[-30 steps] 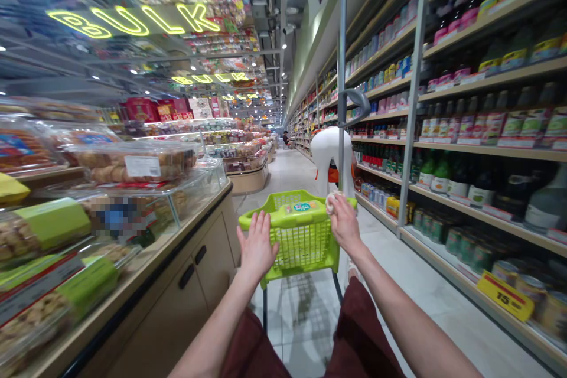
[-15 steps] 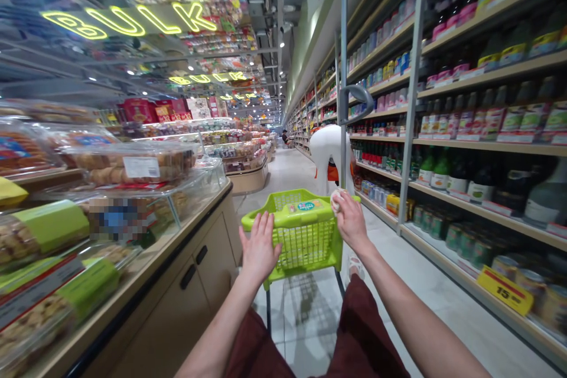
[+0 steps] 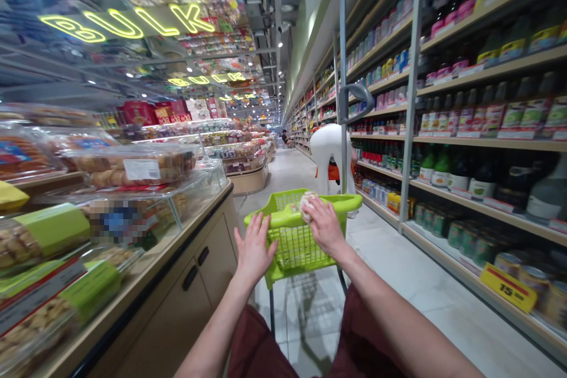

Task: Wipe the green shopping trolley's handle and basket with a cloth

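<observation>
A lime-green shopping cart (image 3: 349, 204) with a lattice basket stands in front of me, its handle side toward me. My right hand (image 3: 326, 225) is closed around a crumpled whitish cloth (image 3: 306, 205) and presses it on the middle of the handle bar, covering the label there. On the left end of the handle lies my left hand (image 3: 256, 248). Its fingers are spread and it grips nothing.
A wooden counter (image 3: 208, 260) with packed snacks (image 3: 142, 165) runs along my left. Shelves (image 3: 478, 142) of bottles and cans line the right. Ahead, a white animal-like figure (image 3: 330, 150) stands beside a grey pole (image 3: 343, 41) with a loop handle. Someone crouches (image 3: 286, 139) far down the aisle.
My right hand has slid the cloth left along the handle, from its right end to the middle. The left hand stays on the left end, nearly unmoved.
</observation>
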